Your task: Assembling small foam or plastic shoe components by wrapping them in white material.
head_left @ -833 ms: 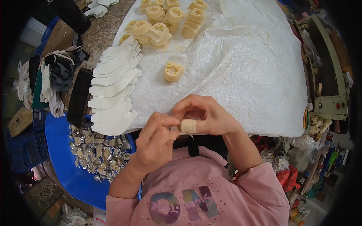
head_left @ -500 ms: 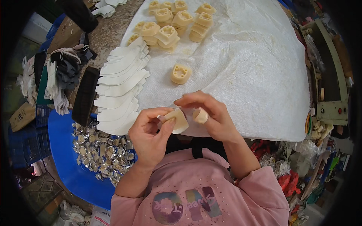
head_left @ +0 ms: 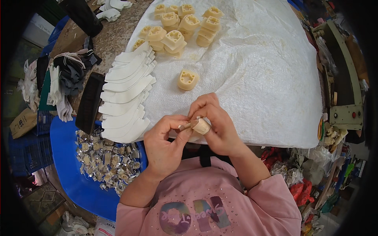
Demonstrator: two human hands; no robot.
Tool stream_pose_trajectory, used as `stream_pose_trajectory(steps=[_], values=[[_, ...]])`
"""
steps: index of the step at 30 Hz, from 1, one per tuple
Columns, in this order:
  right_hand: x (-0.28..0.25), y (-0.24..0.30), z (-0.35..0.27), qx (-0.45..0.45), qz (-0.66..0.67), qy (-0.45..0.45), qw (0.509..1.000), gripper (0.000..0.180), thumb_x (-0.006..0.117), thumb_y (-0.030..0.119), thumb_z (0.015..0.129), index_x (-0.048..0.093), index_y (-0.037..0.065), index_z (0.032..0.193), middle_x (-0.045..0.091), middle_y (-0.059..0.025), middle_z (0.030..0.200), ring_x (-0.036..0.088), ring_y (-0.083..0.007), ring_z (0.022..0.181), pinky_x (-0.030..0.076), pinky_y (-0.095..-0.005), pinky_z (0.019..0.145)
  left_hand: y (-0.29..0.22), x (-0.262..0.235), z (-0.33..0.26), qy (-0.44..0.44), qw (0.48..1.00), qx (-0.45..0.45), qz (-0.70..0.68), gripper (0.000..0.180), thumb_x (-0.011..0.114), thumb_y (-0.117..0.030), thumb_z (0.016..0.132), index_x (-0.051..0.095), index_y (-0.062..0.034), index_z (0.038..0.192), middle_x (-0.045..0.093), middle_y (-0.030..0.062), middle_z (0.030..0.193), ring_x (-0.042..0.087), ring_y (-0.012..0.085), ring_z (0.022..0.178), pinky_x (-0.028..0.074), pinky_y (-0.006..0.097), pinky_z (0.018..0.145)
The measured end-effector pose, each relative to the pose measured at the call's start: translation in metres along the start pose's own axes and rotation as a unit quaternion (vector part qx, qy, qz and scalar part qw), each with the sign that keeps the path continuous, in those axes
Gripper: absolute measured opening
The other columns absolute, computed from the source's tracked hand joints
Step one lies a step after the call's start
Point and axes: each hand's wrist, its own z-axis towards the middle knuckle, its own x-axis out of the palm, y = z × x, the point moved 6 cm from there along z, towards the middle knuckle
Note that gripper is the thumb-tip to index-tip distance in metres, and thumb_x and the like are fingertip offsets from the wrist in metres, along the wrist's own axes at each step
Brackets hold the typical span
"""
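Close together at the table's near edge, both hands work on one thin cream piece (head_left: pixel 186 126). My left hand (head_left: pixel 164 138) pinches it between thumb and fingers. The fingertips of my right hand (head_left: pixel 219 129) are closed at its other side. A cream cover (head_left: pixel 202 126) wraps the right thumb. Most of the piece is hidden by the fingers. Just beyond the hands stands a single cream moulded block (head_left: pixel 188 80) with holes in its top, like a shoe heel. To the left, curved white cut sheets (head_left: pixel 126 94) lie overlapped in a row.
More cream blocks (head_left: pixel 173 39) stand grouped at the far side on a white woven sheet (head_left: pixel 267 78). A blue tub (head_left: pixel 67 165) of small silvery pieces (head_left: pixel 106 157) sits at left, beside a dark tray (head_left: pixel 89 102). Gloves (head_left: pixel 59 86) hang farther left; a green-grey machine frame (head_left: pixel 348 106) stands right.
My left hand has shifted right and my right hand has closed in, its fingertips now meeting the left's at the cream piece. The piece has turned and is mostly covered.
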Motion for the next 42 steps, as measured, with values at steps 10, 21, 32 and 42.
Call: stream_pose_trajectory(steps=[10, 21, 32, 42], values=[[-0.01, -0.003, -0.006, 0.003, 0.201, -0.036, 0.979, 0.03, 0.064, 0.02, 0.085, 0.058, 0.003, 0.109, 0.055, -0.0064, 0.109, 0.046, -0.0218, 0.107, 0.034, -0.0349, 0.093, -0.029, -0.007, 0.002, -0.017, 0.946, 0.253, 0.2, 0.007, 0.072, -0.009, 0.077, 0.068, -0.0069, 0.082, 0.051, 0.0122, 0.11, 0.049, 0.0258, 0.098, 0.043, 0.035, 0.078], [-0.019, 0.0, -0.003, -0.024, 0.058, 0.018, 0.998, 0.05, 0.076, 0.007, 0.072, 0.056, -0.001, 0.117, 0.064, -0.0126, 0.105, 0.059, -0.0214, 0.096, 0.044, -0.0355, 0.088, -0.01, -0.001, 0.001, 0.122, 0.989, 0.063, 0.061, 0.057, 0.047, -0.044, 0.092, 0.047, 0.0024, 0.125, 0.046, 0.0176, 0.123, 0.046, 0.0257, 0.11, 0.039, 0.036, 0.091], [0.007, 0.001, -0.012, -0.067, 0.001, -0.038, 0.997, 0.034, 0.066, 0.015, 0.083, 0.056, 0.009, 0.115, 0.049, -0.0093, 0.109, 0.055, -0.0186, 0.085, 0.049, -0.0313, 0.073, 0.011, 0.018, -0.005, 0.1, 0.994, -0.004, -0.036, 0.06, 0.035, -0.03, 0.095, 0.013, 0.0013, 0.142, 0.05, 0.0098, 0.106, 0.051, 0.0118, 0.089, 0.045, 0.026, 0.074], [0.021, -0.01, -0.011, 0.138, 0.278, 0.065, 0.948, 0.015, 0.056, 0.019, 0.091, 0.056, 0.004, 0.09, 0.05, -0.0073, 0.105, 0.058, -0.0103, 0.075, 0.049, -0.0202, 0.051, 0.003, 0.028, -0.01, 0.092, 0.991, 0.097, 0.0, 0.07, 0.033, -0.047, 0.097, 0.017, 0.0072, 0.138, 0.037, 0.0213, 0.131, 0.05, 0.0236, 0.108, 0.043, 0.032, 0.091]])
